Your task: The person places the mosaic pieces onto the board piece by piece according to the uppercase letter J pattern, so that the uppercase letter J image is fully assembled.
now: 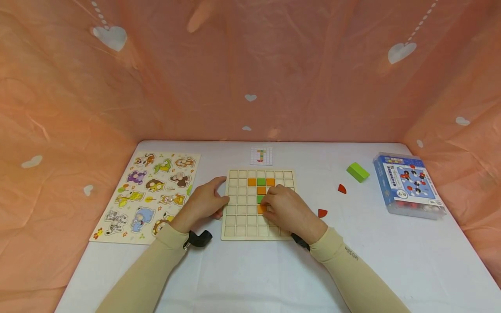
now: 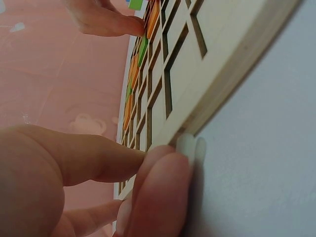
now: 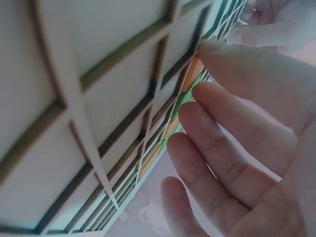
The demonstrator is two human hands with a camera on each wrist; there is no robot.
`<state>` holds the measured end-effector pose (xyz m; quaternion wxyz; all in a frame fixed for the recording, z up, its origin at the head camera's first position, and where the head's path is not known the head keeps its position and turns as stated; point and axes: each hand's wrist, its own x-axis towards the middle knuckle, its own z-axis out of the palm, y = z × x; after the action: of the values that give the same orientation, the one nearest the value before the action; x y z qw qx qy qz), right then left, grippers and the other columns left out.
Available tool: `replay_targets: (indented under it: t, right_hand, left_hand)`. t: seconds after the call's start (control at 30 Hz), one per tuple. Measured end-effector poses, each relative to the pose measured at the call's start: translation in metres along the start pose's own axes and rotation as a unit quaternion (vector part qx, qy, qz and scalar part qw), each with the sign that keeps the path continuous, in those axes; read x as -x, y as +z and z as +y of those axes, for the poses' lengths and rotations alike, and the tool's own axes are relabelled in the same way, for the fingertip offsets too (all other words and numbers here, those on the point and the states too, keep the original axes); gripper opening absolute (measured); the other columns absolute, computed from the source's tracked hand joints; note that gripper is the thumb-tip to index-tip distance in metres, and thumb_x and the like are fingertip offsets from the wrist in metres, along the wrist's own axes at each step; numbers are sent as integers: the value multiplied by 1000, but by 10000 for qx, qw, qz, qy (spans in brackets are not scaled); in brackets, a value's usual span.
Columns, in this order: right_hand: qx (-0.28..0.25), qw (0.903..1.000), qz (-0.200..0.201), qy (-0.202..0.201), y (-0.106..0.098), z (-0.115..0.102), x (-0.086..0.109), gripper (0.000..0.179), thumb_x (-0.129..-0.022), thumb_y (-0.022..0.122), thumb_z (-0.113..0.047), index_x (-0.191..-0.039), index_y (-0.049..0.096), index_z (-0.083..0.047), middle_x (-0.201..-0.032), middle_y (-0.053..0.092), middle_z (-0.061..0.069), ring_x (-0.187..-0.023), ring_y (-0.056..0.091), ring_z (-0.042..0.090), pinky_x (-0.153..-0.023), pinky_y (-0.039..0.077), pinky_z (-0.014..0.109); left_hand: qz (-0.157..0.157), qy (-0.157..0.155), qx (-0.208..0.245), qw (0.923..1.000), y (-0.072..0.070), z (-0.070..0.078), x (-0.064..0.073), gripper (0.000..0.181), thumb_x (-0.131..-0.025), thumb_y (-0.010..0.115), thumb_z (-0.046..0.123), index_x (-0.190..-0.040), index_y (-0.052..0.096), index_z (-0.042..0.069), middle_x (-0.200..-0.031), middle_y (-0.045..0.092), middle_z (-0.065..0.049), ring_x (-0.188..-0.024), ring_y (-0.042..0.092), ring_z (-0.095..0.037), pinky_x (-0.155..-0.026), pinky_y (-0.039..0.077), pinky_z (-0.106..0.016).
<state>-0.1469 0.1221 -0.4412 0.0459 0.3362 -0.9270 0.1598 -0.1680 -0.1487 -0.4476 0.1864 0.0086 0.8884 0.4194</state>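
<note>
A pale wooden grid board (image 1: 238, 233) lies in front of me. Orange and green square tiles make a short row near its top, with a column running down from the green tile (image 1: 261, 182) in the middle. At the board's left edge, my left hand (image 1: 201, 202) pinches the frame, its thumb (image 2: 111, 160) on top and fingertips along the side. My right hand (image 1: 287, 211) is over the column's lower end. Its thumb touches the lowest orange tile (image 1: 260, 209), which sits in its square, and the other fingers reach over the board, loosely bent.
A small card (image 1: 268, 161) with a J-shaped coloured pattern lies behind the board. To the right are two red quarter-round pieces (image 1: 342, 188), a green block (image 1: 358, 172) and a clear-sided box (image 1: 409, 184) with a blue label. An animal puzzle board (image 1: 129, 209) lies left, under my left forearm.
</note>
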Motion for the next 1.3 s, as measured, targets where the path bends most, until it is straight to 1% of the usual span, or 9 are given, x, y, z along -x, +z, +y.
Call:
replay_targets:
  t: [0.23,0.4,0.5,0.63,0.87,1.07,1.13,1.2,1.3]
  right_hand:
    - [-128,9999,-21,62,-3,1,0,11,-88,87,-13,-99,85,-12,-92,73,-1,-89,64,19,-80,57,33]
    - [-263,9989,-37,376,-15,13,4,14,-92,81,-14,-104,85,-8,-100,75,2,-96,66,21,-88,60,37]
    - [-318,9973,-38,667,-23,27,13,19,-95,79,-15,-110,83,-4,-106,75,5,-104,67,25,-94,61,42]
    - [-198,9955,-70,929,-33,51,29,20,-95,78,-13,-111,83,-3,-109,77,6,-109,68,26,-96,61,44]
    - [124,9937,-135,1108,-52,97,58,19,-91,72,0,-107,83,-2,-108,77,10,-109,69,32,-97,60,51]
    - [13,9856,-154,1683,-68,126,81,23,-93,72,5,-115,80,-1,-109,76,13,-107,70,35,-97,60,56]
    - [40,9848,-137,1730,-71,135,86,25,-93,72,7,-116,80,0,-111,77,15,-108,70,38,-98,59,58]
    - [140,9867,-107,1618,-72,142,89,26,-93,70,9,-115,80,0,-112,78,17,-111,69,41,-101,58,60]
    - [113,9863,-33,1648,-73,148,93,27,-94,65,9,-113,81,-1,-115,78,18,-116,69,45,-105,55,63]
  left_hand:
    - [-1,10,-5,10000,-1,-1,0,73,-103,69,18,-168,38,16,-76,68,-7,-56,69,-16,-60,59,-29]
    - [14,28,-5,10000,0,0,0,72,-102,69,18,-168,38,16,-77,68,-8,-57,69,-17,-60,59,-30]
    - [-3,8,0,10000,1,0,0,73,-102,69,18,-168,38,17,-78,68,-8,-58,70,-17,-60,59,-30]
    - [-13,-41,9,10000,1,1,0,74,-102,69,18,-168,37,18,-79,68,-8,-58,70,-17,-61,60,-30]
    - [-4,-119,83,9999,1,-1,1,74,-102,69,19,-169,37,19,-80,68,-9,-59,70,-17,-61,60,-30]
    - [-33,-186,239,9995,1,-2,-1,74,-102,69,18,-169,36,20,-82,68,-10,-60,69,-18,-60,62,-31]
    - [-19,-146,210,9997,1,-1,-2,75,-102,69,18,-169,36,19,-82,69,-10,-61,70,-18,-60,62,-31]
    - [-8,-131,194,9997,1,-1,-2,75,-102,70,18,-169,37,19,-83,69,-10,-61,71,-18,-60,63,-32]
    - [-31,-125,221,9997,1,-1,-2,74,-102,69,18,-169,37,19,-83,69,-11,-61,70,-18,-59,63,-32]
